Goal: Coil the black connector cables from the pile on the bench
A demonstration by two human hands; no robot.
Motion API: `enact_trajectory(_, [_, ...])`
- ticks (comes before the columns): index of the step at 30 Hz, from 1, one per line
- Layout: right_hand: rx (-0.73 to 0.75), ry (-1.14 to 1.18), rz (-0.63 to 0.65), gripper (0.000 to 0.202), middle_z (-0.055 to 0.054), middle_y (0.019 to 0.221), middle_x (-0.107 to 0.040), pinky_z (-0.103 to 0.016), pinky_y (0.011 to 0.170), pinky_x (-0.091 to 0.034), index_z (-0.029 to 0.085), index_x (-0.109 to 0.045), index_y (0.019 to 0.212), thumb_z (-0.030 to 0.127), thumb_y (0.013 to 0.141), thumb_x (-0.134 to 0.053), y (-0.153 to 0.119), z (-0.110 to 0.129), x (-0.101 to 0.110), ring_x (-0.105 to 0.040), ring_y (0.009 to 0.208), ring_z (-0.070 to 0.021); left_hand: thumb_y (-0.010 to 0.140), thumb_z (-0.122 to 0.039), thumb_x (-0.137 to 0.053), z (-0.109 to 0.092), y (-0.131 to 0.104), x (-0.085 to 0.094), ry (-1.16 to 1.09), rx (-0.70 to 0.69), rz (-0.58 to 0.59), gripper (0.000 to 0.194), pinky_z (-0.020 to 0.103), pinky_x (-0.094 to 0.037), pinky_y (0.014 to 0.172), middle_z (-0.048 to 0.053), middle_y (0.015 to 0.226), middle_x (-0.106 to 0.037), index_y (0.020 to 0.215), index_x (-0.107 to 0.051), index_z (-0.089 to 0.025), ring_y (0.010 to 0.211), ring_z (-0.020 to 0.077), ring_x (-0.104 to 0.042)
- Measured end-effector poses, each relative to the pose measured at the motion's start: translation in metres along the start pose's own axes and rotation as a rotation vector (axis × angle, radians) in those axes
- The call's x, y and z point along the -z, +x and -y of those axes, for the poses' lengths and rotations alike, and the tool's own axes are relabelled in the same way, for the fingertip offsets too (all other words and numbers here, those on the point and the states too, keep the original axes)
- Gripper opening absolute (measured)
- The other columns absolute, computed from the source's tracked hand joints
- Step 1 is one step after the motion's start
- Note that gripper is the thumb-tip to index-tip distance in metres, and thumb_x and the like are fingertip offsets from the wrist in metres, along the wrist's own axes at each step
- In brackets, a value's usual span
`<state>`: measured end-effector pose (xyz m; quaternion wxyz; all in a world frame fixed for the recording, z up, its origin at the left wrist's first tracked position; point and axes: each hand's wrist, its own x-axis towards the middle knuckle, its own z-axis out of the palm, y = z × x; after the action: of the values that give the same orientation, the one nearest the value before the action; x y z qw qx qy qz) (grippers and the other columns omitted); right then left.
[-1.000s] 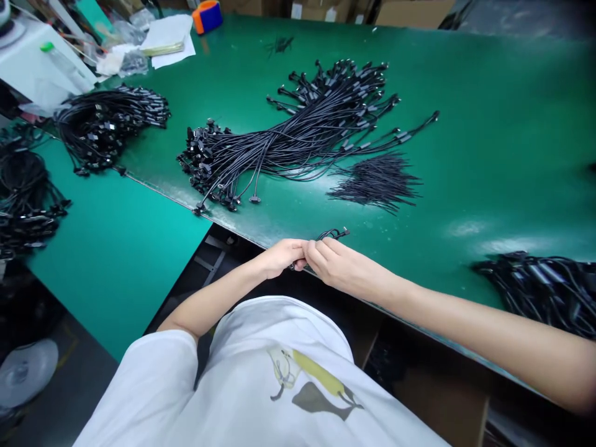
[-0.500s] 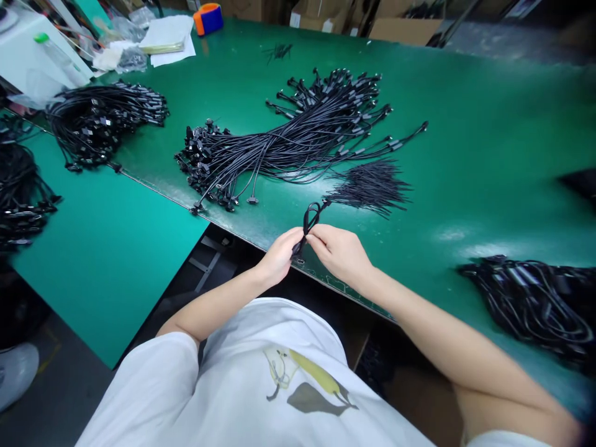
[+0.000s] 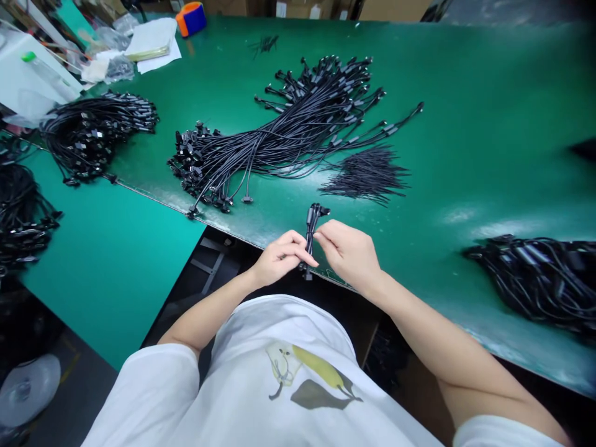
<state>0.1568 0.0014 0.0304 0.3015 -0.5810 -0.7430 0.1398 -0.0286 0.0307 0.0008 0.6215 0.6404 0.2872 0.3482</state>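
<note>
A black cable (image 3: 310,234), folded into a short, narrow bundle, stands nearly upright over the table's front edge. My left hand (image 3: 280,259) grips the bundle from the left, with a finger stretched across its lower part. The fingertips of my right hand (image 3: 349,251) are pinched together against the right side of its middle; whatever they pinch is too small to make out. Connector ends show at the bundle's top and bottom. Just beyond my hands lies a pile of thin black ties (image 3: 367,174). Farther left, a large heap of straight black cables (image 3: 274,139) spreads across the table.
On the green table (image 3: 465,124), folded cable bundles (image 3: 535,279) lie at the right. More cables (image 3: 100,133) are heaped at the left, others (image 3: 23,217) on a lower green board (image 3: 116,248). Papers (image 3: 153,45) and an orange-and-blue tape roll (image 3: 190,20) sit at the back left.
The cable bundle has turned more upright, and its connector ends now show at the top. My left fingers have loosened and one extends across it. My right hand stays pinched beside it.
</note>
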Motion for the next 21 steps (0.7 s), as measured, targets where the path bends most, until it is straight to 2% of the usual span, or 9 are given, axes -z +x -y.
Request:
enact_trajectory(3, [0.024, 0.018, 0.004, 0.033, -0.002, 0.066, -0.053, -0.027, 0.06, -0.033, 0.021, -0.049, 0.068, 0.031, 0.097, -0.039, -0.008, 0.011, 0.002, -0.047, 0.061, -0.0142, 0.081, -0.027, -0.063, 0.001, 0.004, -0.002, 0.073, 0.054, 0.061, 0.017, 0.032, -0.043, 0.085, 0.004, 0.081, -0.054, 0.081, -0.08, -0.023, 0.081, 0.0179, -0.052])
enact_trajectory(7, [0.082, 0.249, 0.174, 0.03, -0.002, 0.071, -0.057, -0.024, 0.062, -0.036, 0.02, -0.052, 0.072, 0.03, 0.098, -0.04, -0.018, 0.025, -0.004, -0.05, 0.064, -0.0128, 0.082, -0.035, -0.066, 0.0, 0.014, 0.002, -0.223, 0.232, -0.079, 0.027, 0.027, -0.042, 0.072, 0.001, 0.076, -0.057, 0.101, -0.075, -0.019, 0.068, 0.0126, -0.048])
enact_trajectory(9, [0.02, 0.327, 0.213, 0.029, -0.001, 0.071, -0.057, -0.024, 0.063, -0.037, 0.019, -0.052, 0.072, 0.03, 0.096, -0.041, -0.018, 0.021, -0.009, -0.05, 0.064, -0.0125, 0.084, -0.04, -0.064, -0.011, 0.013, 0.005, -0.305, 0.208, -0.114, 0.029, 0.027, -0.042, 0.07, 0.003, 0.078, -0.06, 0.101, -0.074, -0.018, 0.068, 0.0128, -0.05])
enact_trajectory(12, [-0.128, 0.37, 0.143, 0.031, 0.0, 0.065, -0.053, -0.025, 0.062, -0.035, 0.019, -0.049, 0.065, 0.031, 0.093, -0.045, -0.012, 0.005, -0.012, -0.048, 0.063, -0.0124, 0.085, -0.04, -0.064, -0.029, 0.006, 0.006, -0.109, 0.083, 0.077, 0.025, 0.033, -0.045, 0.081, 0.008, 0.086, -0.065, 0.087, -0.076, -0.018, 0.082, 0.019, -0.057])
enact_trajectory(14, [-0.17, 0.391, 0.105, 0.033, 0.001, 0.064, -0.052, -0.026, 0.063, -0.035, 0.019, -0.048, 0.063, 0.033, 0.093, -0.046, -0.007, -0.004, -0.009, -0.047, 0.063, -0.0125, 0.086, -0.038, -0.063, -0.031, 0.0, 0.002, 0.003, 0.12, 0.19, 0.023, 0.034, -0.045, 0.083, 0.007, 0.083, -0.065, 0.09, -0.074, -0.019, 0.081, 0.0188, -0.058])
enact_trajectory(15, [-0.172, 0.402, 0.097, 0.033, 0.001, 0.064, -0.052, -0.026, 0.063, -0.035, 0.019, -0.048, 0.063, 0.034, 0.093, -0.047, -0.005, -0.006, -0.007, -0.048, 0.063, -0.0125, 0.086, -0.038, -0.063, -0.028, -0.002, 0.0, 0.005, 0.166, 0.16, 0.023, 0.031, -0.045, 0.08, 0.005, 0.079, -0.063, 0.095, -0.071, -0.019, 0.077, 0.0165, -0.057])
enact_trajectory(18, [-0.131, 0.402, 0.077, 0.033, 0.001, 0.067, -0.054, -0.025, 0.064, -0.037, 0.019, -0.051, 0.067, 0.034, 0.095, -0.046, -0.006, -0.006, -0.005, -0.05, 0.065, -0.0125, 0.082, -0.04, -0.07, -0.01, -0.001, -0.004, -0.115, 0.263, -0.066, 0.037, 0.023, -0.042, 0.069, -0.003, 0.072, -0.055, 0.11, -0.059, -0.02, 0.066, 0.0099, -0.05])
enact_trajectory(19, [-0.103, 0.38, 0.069, 0.033, 0.0, 0.067, -0.054, -0.025, 0.064, -0.037, 0.019, -0.051, 0.067, 0.034, 0.096, -0.045, -0.007, -0.004, -0.005, -0.05, 0.065, -0.0123, 0.081, -0.041, -0.072, -0.004, 0.0, -0.004, -0.151, 0.277, -0.09, 0.043, 0.022, -0.042, 0.067, -0.003, 0.074, -0.055, 0.115, -0.057, -0.02, 0.066, 0.0094, -0.05])
enact_trajectory(21, [-0.046, 0.251, 0.039, 0.033, -0.001, 0.069, -0.055, -0.025, 0.062, -0.035, 0.019, -0.052, 0.069, 0.033, 0.098, -0.042, -0.01, -0.001, -0.007, -0.05, 0.064, -0.0125, 0.081, -0.042, -0.071, 0.003, 0.004, -0.005, -0.185, 0.291, -0.032, 0.049, 0.023, -0.045, 0.07, 0.0, 0.085, -0.059, 0.122, -0.056, -0.02, 0.073, 0.0109, -0.054])
